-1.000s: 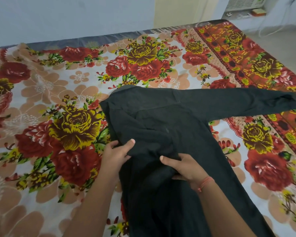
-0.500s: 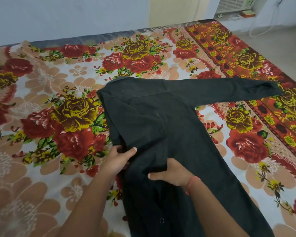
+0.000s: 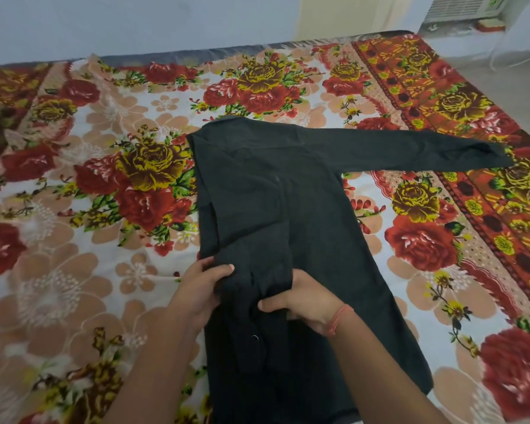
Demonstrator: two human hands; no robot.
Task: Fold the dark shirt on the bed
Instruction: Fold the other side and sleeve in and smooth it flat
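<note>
Your left hand (image 3: 201, 289) pinches the left edge of the dark shirt (image 3: 288, 194), with the thumb lying on top of the cloth and the fingers tucked beneath. Your right hand (image 3: 303, 304), just beside it, has its fingers curled round a bunched fold of the same cloth, and its thumb points toward the left hand. A red thread (image 3: 337, 319) circles that wrist. The two hands are close but apart. Just below them a small button (image 3: 254, 337) shows on the fabric. The shirt lies on the bed (image 3: 74, 270), which is covered in a flowered print. Its left side is folded inward over the body, and one sleeve (image 3: 410, 148) stretches out flat to the right. Past the bed's far right corner sits a white vented unit (image 3: 462, 7), blurred.
</note>
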